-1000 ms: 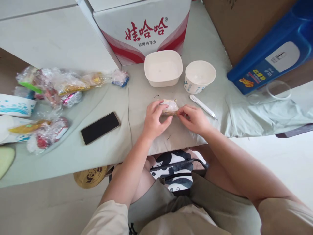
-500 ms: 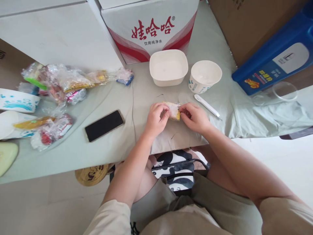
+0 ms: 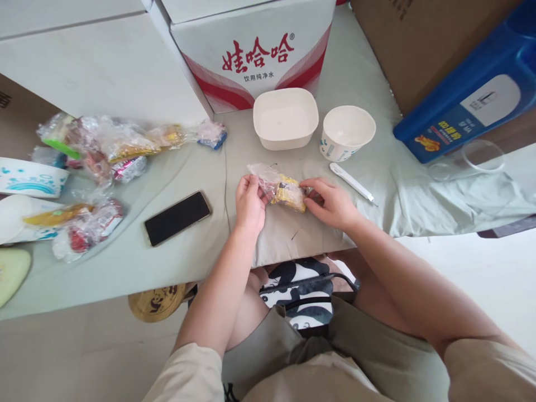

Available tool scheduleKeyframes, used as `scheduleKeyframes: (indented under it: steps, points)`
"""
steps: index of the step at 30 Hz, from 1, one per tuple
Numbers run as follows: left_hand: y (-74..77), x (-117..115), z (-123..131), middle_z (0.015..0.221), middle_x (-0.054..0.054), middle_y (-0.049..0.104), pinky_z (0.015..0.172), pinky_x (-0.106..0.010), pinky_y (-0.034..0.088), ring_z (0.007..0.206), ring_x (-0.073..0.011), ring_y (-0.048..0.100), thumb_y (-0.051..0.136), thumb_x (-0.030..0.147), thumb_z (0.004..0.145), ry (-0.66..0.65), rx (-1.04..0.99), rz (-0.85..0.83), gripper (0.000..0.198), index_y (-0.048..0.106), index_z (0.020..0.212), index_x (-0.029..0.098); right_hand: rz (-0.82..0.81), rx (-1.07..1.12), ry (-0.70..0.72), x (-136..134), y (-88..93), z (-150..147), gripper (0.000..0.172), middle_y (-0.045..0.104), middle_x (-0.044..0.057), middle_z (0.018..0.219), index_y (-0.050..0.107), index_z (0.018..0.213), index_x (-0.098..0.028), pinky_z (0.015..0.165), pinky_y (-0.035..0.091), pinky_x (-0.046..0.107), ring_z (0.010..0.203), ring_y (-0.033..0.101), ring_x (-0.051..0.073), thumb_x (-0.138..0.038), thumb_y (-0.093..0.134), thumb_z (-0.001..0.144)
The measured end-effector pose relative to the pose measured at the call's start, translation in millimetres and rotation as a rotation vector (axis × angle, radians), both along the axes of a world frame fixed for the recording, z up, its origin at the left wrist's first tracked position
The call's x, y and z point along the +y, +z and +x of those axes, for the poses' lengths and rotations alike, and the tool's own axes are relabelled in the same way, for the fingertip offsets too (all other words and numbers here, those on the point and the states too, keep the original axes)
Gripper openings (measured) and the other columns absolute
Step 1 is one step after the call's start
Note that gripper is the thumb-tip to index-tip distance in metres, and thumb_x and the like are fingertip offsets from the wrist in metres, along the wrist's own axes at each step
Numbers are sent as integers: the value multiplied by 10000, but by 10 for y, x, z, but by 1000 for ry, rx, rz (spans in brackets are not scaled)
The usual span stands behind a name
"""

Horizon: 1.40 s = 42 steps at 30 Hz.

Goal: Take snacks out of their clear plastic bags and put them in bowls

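Yellow plastic-wrapped packet (image 3: 290,195) at the cloth-covered surface (image 3: 188,257), left hand (image 3: 250,204) grasping its clear wrapping (image 3: 264,175), right hand (image 3: 330,204) gripping its opposite end, white cutter (image 3: 352,182) near the right hand, cream bowl (image 3: 286,140) and paper cup (image 3: 340,152) beyond.

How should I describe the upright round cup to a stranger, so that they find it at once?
Find the big white box with red lettering. In front of it stands a rectangular bowl; the cup is just right of it. Unlike the plain bowl, the cup is round, with blue print.
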<state>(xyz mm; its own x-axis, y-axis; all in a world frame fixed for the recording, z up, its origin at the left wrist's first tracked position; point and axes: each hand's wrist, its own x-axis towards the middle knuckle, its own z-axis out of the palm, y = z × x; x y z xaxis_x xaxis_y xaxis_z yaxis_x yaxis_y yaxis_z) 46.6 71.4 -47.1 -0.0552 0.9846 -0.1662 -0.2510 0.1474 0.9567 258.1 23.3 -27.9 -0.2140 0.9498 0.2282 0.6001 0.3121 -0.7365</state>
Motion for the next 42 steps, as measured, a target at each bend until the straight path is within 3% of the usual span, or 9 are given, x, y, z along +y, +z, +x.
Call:
scheduleKeyframes:
  steps: [10, 14, 16, 19, 23, 32, 35, 39, 42]
  points:
    - [31, -21, 79, 924, -34, 679, 766, -292, 565, 886, -163, 684, 651, 699, 834, -68, 97, 74, 479, 537, 893, 238, 13, -47, 39, -20, 37, 42, 355, 611, 32, 850, 710, 1221, -249, 630, 501, 311, 608, 545, 139, -224, 565, 898]
    - [52, -64, 92, 1055, -64, 729, 862, -331, 563, 969, -198, 697, 867, 597, 667, -300, 226, 185, 593, 622, 1064, 231, 83, -28, 6, -16, 28, 21, 284, 638, 74, 957, 728, 1124, -241, 726, 548, 353, 761, 630, 189, -211, 559, 899]
    - [37, -70, 82, 1029, -64, 739, 854, -342, 560, 923, -196, 701, 857, 542, 706, -340, 308, 203, 520, 648, 1059, 220, 146, -8, 10, -12, 20, 6, 265, 666, 97, 1055, 720, 1116, -248, 844, 565, 410, 935, 666, 242, -220, 583, 890]
    - [11, -53, 69, 939, -56, 746, 841, -343, 557, 875, -187, 705, 746, 522, 828, -229, 315, 189, 347, 671, 956, 207, 189, -2, 82, -10, 5, -20, 305, 688, 106, 1181, 695, 1180, -274, 965, 546, 487, 1091, 660, 287, -242, 610, 889]
    - [-2, -23, 73, 889, -53, 748, 782, -328, 570, 836, -183, 714, 729, 536, 833, -116, 186, 108, 356, 659, 929, 201, 191, -47, 129, -19, -13, -48, 314, 703, 104, 1089, 699, 1216, -270, 881, 560, 463, 982, 667, 268, -263, 600, 917]
    - [24, 1, 82, 818, -10, 727, 750, -288, 566, 755, -145, 696, 799, 521, 770, -2, 3, 52, 363, 655, 876, 206, 358, -56, 117, -46, -54, -63, 151, 710, 79, 1088, 696, 902, -252, 838, 528, 421, 933, 643, 234, -162, 578, 927]
    - [60, -11, 69, 828, -19, 742, 730, -283, 560, 767, -155, 703, 820, 526, 751, -63, 43, 72, 376, 673, 877, 203, 357, -50, 127, -52, -28, -79, 201, 723, 78, 1166, 670, 1055, -264, 896, 523, 446, 1012, 665, 251, -155, 569, 920]
    - [84, -55, 79, 843, -40, 760, 739, -294, 566, 783, -169, 709, 820, 542, 748, -211, 151, 111, 391, 699, 883, 195, 368, -63, 161, -65, -15, -112, 305, 728, 71, 1016, 656, 1190, -251, 865, 523, 427, 967, 657, 249, -155, 561, 917]
    - [78, -69, 94, 861, -44, 763, 754, -291, 567, 795, -167, 710, 814, 548, 751, -194, 162, 119, 399, 703, 900, 195, 396, -92, 141, -75, -31, -118, 307, 703, 78, 979, 680, 1200, -241, 824, 508, 418, 917, 635, 241, -164, 545, 935]
